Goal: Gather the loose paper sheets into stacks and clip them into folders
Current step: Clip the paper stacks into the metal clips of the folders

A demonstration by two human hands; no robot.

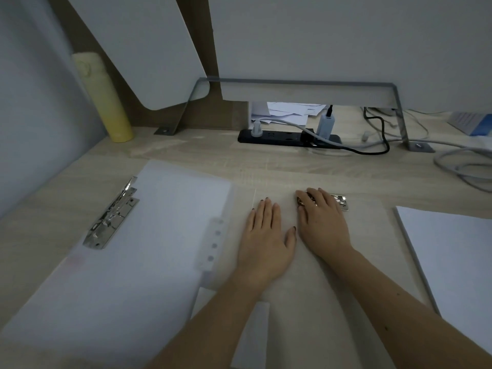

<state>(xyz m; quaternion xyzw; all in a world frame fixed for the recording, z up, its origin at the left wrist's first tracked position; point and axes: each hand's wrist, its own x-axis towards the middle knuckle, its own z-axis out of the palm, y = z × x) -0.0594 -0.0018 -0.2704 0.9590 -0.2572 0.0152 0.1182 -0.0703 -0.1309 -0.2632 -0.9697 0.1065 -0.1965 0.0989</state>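
My left hand [266, 235] lies flat on a clear folder [306, 288]; my right hand [323, 222], fingers extended, presses its metal clip [341, 201]. Next, probably: raise the clip for the paper stack [452, 251].

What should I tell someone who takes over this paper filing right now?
The left grip is open and lies flat on the clear middle folder.
The right grip is open, with its fingers resting on that folder's metal clip.
The left folder already holds white sheets, and its clip lever looks raised.
The paper stack sits at the right, gathered.
Left to do: the middle folder looks empty, so load the stack and clip it. Also check the clip on the left folder.
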